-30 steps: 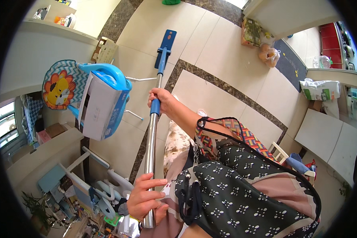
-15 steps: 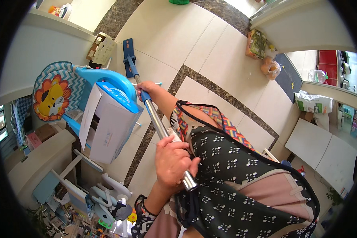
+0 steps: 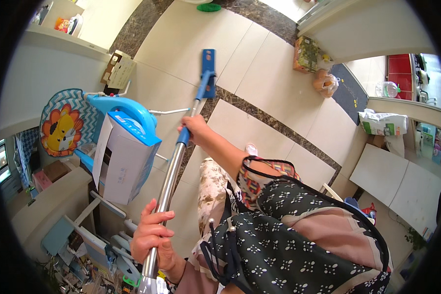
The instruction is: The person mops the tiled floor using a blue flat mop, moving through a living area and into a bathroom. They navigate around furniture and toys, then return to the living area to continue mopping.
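Note:
Both my hands are on a flat mop with a long steel pole (image 3: 167, 188) and a blue rectangular head (image 3: 208, 63). The head lies on the tiled floor, away from me. My right hand (image 3: 195, 128) wraps round the pole by its blue sleeve, arm stretched out. Closer to me, my left hand (image 3: 154, 237) is curled round the upper pole, some fingers loosely lifted. Left of the pole stands a blue child's seat (image 3: 127, 104) with a lion-print backrest (image 3: 62, 125). A white-and-blue cardboard box (image 3: 127, 164) rests on it.
A carton (image 3: 306, 54) and a plastic bag of orange-brown things (image 3: 325, 83) stand by the right wall near a grey mat (image 3: 350, 87). Another box (image 3: 117, 71) is by the left wall. A white cabinet (image 3: 382, 169) stands at right; clutter (image 3: 90, 274) fills the lower left.
The mop head has moved to the right across the floor, and the pole now stands steeper in view. My left hand has shifted left and down; my right hand has moved slightly right.

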Tool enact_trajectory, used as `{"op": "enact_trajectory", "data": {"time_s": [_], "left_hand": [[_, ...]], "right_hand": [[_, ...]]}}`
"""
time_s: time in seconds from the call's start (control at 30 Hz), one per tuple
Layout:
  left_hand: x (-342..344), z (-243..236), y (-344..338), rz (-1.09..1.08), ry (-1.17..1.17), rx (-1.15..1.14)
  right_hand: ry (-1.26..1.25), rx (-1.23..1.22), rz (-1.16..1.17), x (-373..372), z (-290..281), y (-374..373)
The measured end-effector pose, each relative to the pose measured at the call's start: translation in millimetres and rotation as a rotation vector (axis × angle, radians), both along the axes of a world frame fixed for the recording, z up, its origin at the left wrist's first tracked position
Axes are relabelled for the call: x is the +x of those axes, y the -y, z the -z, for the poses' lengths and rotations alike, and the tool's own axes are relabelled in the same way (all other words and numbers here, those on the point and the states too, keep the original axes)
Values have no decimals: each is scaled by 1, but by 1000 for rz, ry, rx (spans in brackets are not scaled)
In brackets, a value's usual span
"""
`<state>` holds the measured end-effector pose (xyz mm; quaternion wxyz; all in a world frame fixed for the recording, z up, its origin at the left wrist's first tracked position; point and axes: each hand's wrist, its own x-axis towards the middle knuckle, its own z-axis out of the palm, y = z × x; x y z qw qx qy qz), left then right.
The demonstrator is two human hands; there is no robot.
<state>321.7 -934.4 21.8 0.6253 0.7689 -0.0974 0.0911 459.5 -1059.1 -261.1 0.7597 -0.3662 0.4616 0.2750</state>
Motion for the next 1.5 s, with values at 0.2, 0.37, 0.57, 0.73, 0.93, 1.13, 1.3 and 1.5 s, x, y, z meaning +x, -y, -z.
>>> {"op": "enact_trajectory", "data": {"time_s": [0.2, 0.37, 0.57, 0.73, 0.93, 1.13, 1.3, 1.5], "left_hand": [[-5, 15, 45, 259, -94, -232], [1, 2, 74, 510, -184, -181], [7, -30, 81, 613, -117, -170], [28, 5, 107, 761, -7, -48], [57, 48, 142, 903, 128, 22], [10, -1, 181, 1123, 55, 68], [-44, -23, 192, 1238, -26, 33], [-125, -60, 190, 1058, -111, 97]], "right_hand": [[-13, 24, 300, -76, 34, 124], [-81, 223, 556, -92, 28, 170], [-37, 470, 648, -68, 19, 168], [410, 440, 588, -18, 65, 176], [192, 426, 630, 13, 82, 200], [191, 533, 684, -82, 51, 231], [136, 392, 698, -196, 48, 261], [54, 541, 678, -250, 29, 265]]}}
